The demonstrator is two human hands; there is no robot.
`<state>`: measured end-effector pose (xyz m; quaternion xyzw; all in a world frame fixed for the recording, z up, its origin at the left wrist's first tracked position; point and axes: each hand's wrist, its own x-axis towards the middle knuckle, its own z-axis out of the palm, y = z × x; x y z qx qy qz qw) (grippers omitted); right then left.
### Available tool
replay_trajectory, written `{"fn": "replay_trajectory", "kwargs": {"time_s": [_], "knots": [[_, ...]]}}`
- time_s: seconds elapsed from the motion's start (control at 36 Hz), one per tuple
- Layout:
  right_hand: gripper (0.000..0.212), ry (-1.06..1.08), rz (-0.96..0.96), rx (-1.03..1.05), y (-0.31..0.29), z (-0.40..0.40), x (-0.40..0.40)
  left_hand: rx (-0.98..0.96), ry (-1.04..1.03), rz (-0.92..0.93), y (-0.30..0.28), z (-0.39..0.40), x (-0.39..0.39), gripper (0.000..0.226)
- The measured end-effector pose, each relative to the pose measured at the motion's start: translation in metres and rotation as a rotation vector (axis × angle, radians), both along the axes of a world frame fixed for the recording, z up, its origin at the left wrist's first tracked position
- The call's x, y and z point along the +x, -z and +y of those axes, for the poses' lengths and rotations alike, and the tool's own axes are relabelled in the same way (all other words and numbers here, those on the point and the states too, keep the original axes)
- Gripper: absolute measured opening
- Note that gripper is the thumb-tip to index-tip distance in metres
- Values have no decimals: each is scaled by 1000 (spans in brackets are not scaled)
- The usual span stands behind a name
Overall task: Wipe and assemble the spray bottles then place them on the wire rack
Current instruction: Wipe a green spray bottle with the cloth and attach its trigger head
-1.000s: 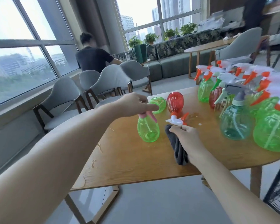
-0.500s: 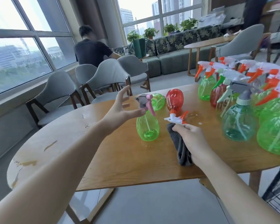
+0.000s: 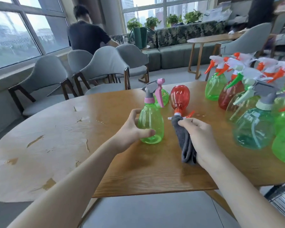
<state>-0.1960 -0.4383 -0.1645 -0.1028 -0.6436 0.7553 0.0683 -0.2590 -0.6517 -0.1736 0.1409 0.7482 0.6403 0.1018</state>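
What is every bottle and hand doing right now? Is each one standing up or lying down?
green bottle with pink trigger: upright, sprayer on.
left hand: fingers curled around that bottle.
red bottle: lying on its side, sprayer on.
grey cloth: bunched, pressed to the red bottle's sprayer.
right hand: gripping the cloth.
small green bottle: mostly hidden, cannot tell.
group of bottles: upright, sprayers on.

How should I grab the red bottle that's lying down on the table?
Probably by its round belly, coming down from above. The red bottle lies on its side, so the wide belly faces up with room on both sides. Its thin neck end points toward the right hand, which holds the grey cloth against it, so that end is crowded.
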Motion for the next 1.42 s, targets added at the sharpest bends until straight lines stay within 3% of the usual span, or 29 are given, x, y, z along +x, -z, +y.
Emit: {"fn": "replay_trajectory", "kwargs": {"time_s": [0.08, 0.17, 0.36, 0.47, 0.58, 0.69, 0.89, 1.17, 1.31, 1.42], "knots": [[18, 48, 111, -15, -1, 0, 0, 232, 23, -95, 2, 8, 11, 89], [16, 100, 305, 108, -4, 3, 6, 438, 78, -168, -1, 16, 28, 85], [17, 102, 679, 413, -14, 5, 20, 675, 131, -243, -1, 31, 60, 90], [14, 100, 761, 533, -15, 6, 15, 714, 127, -267, 5, 37, 67, 76], [21, 65, 715, 608, -9, 5, 8, 705, 48, -273, 8, 40, 68, 98], [23, 36, 633, 550, -4, -2, 0, 680, 25, -252, 8, 39, 67, 73], [26, 12, 648, 466, 6, -19, 4, 658, -30, -278, 14, 41, 69, 53], [23, 60, 698, 635, 11, -18, -5, 598, -53, -259, 17, 32, 67, 56], [21, 4, 844, 783, 15, -23, 4, 639, -118, -264, 20, 29, 67, 48], [19, -41, 956, 853, 21, -27, 14, 623, -169, -282, 15, 28, 67, 68]]}}
